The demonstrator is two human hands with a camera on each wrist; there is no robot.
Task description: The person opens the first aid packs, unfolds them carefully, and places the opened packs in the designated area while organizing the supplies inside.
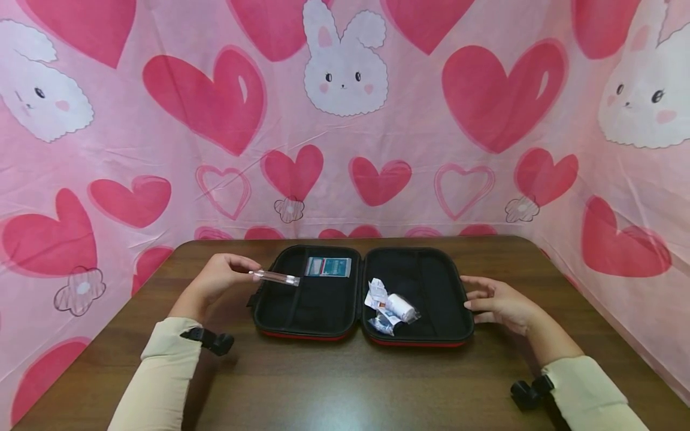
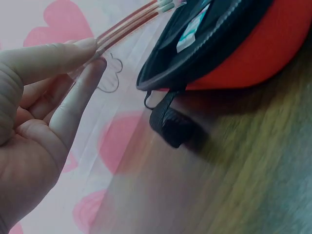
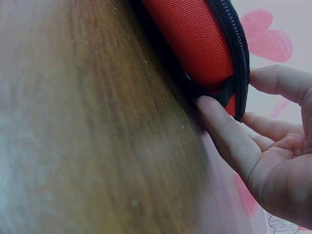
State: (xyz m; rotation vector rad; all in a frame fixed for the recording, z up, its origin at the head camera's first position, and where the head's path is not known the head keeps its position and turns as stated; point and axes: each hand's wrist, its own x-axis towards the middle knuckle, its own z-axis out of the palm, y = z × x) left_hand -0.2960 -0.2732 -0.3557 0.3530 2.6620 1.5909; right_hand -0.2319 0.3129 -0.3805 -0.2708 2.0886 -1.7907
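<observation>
In the head view, a black-lined, red-shelled zippered case (image 1: 323,311) lies unfolded on the table. My left hand (image 1: 218,281) pinches a slim clear packet of cotton swabs (image 1: 277,277) between thumb and fingertip, above the left half's outer side. The left wrist view shows the packet's reddish-brown sticks with pale tips (image 2: 166,7). At the case's right edge, my right hand (image 1: 501,306) grips the side. Its thumb (image 3: 217,112) lies by the black strap (image 3: 225,95), with the other fingers at the zippered rim. The palm side of the left hand faces its wrist camera.
A flat blue-green packet (image 1: 336,267) lies in the case's left half. The right half holds a white bandage roll (image 1: 401,307), a crumpled white packet (image 1: 377,294) and a blue-white packet (image 1: 384,322). Behind the brown wooden table (image 1: 302,389) hangs a pink heart-print cloth (image 1: 409,131).
</observation>
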